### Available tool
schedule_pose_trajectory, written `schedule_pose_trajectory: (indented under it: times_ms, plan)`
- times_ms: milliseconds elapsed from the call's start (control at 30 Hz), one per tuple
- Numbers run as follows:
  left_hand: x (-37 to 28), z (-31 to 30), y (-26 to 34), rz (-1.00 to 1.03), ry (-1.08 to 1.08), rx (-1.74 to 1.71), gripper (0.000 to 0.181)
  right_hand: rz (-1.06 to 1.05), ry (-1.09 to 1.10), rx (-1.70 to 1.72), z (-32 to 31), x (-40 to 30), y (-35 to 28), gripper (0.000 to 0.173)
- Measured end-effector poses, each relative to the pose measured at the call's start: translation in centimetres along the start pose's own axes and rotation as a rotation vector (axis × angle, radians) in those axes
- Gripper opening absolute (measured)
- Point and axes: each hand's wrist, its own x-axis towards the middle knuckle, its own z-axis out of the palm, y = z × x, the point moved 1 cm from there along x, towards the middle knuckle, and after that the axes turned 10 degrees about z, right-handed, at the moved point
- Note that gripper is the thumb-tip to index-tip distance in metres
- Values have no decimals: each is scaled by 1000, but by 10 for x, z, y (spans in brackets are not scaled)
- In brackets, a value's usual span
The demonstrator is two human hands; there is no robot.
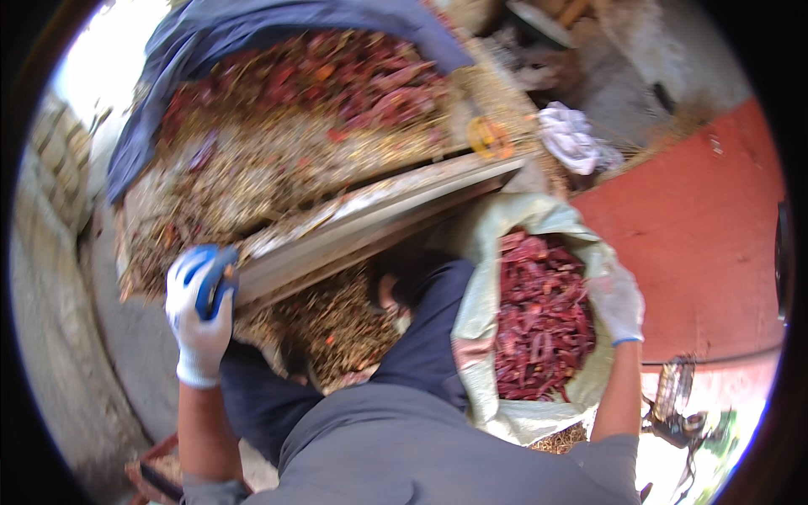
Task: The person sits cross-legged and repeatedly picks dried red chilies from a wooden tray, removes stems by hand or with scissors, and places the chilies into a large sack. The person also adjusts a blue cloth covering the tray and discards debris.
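My left hand (pixel 201 309), in a white knit glove with blue coating, is curled at the left end of the wooden table's front beam (pixel 353 233). A small brownish thing shows by its fingertips; blur hides whether it is held. At my right stands a pale woven sack (pixel 476 372), its mouth open, holding dried red chili peppers (pixel 543 328). My gloved right hand (pixel 615 303) grips the sack's right rim, fingers partly hidden. More red chilies (pixel 391 95) lie heaped on the table's far half, among stems and pale seeds (pixel 252 158).
Blue-grey cloth (pixel 353 16) drapes the table's far and left edges. A yellow-and-orange ring-shaped thing (pixel 489 137) lies at the table's right corner. Beyond it is a crumpled whitish bag (pixel 568 136). A red panel (pixel 688 233) stands at right. Plant debris (pixel 328 334) covers the floor between my legs.
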Motion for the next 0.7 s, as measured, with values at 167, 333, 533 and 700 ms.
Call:
schedule_pose_trajectory:
  times_ms: [167, 333, 533, 700]
  plan:
    - [32, -16, -31, 137, -116, 230, 48, -360, -48, 749, 6, -37, -87, 39]
    - [23, -10, -50, 79, -193, 205, 51, -985, -643, 459, 62, -85, -236, 33]
    - [25, -2, -47, 76, -233, 202, 49, -1092, -968, -127, 213, -114, -322, 37]
    - [19, -5, -50, 72, -271, 220, 45, -859, -1243, -299, 316, -135, -327, 40]
